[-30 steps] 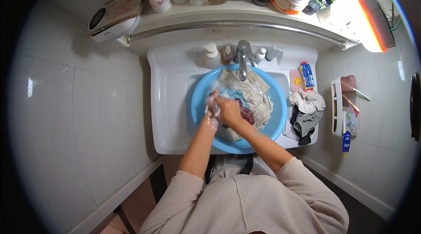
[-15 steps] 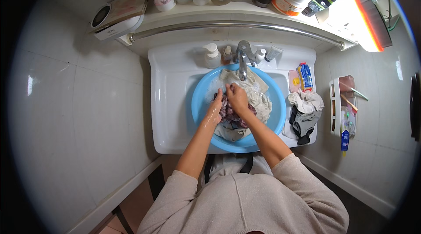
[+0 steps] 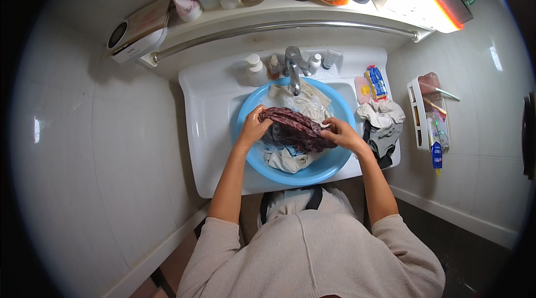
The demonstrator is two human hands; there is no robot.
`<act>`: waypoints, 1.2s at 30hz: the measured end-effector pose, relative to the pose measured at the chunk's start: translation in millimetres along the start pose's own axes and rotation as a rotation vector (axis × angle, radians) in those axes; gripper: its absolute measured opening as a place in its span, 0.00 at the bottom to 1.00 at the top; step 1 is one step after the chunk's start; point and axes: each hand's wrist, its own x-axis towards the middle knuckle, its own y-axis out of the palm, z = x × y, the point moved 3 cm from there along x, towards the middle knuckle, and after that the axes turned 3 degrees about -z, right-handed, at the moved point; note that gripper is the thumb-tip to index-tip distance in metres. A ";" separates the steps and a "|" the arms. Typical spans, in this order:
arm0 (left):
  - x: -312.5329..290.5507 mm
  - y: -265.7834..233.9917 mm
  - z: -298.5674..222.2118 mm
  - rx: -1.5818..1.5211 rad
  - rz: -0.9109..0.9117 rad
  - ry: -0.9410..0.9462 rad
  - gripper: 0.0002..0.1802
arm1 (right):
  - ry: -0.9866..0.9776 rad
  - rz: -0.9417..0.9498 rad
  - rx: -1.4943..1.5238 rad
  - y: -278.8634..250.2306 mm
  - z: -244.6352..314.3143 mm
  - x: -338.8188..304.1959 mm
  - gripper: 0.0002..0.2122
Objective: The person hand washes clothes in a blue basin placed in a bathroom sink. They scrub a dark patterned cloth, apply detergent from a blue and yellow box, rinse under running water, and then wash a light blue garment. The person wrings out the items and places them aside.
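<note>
Crumpled maroon cloth (image 3: 297, 129), gripped by left hand (image 3: 254, 125) and right hand (image 3: 345, 135), crosses a blue basin (image 3: 335, 160) in a white sink (image 3: 210, 130); pale walls (image 3: 64, 153).

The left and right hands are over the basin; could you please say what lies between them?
In the head view, a dark maroon cloth spans from the left hand to the right hand, over pale cloths in the blue basin.

Both hands (image 3: 254, 127) holding a maroon cloth (image 3: 296, 126), blue basin (image 3: 296, 178) underneath, pale clothes (image 3: 286, 161) inside
</note>
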 end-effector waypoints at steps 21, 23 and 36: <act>-15.9 24.6 -43.7 -0.260 0.145 -0.170 0.12 | -0.357 -0.141 0.765 -31.0 85.3 -15.2 0.14; -16.6 18.1 -59.5 -0.443 0.110 -0.184 0.11 | -0.285 -0.057 0.558 -33.3 68.6 -8.2 0.15; 5.0 43.8 15.8 -1.036 -0.266 -0.484 0.19 | -0.682 -0.428 -0.159 127.8 107.2 -8.7 0.14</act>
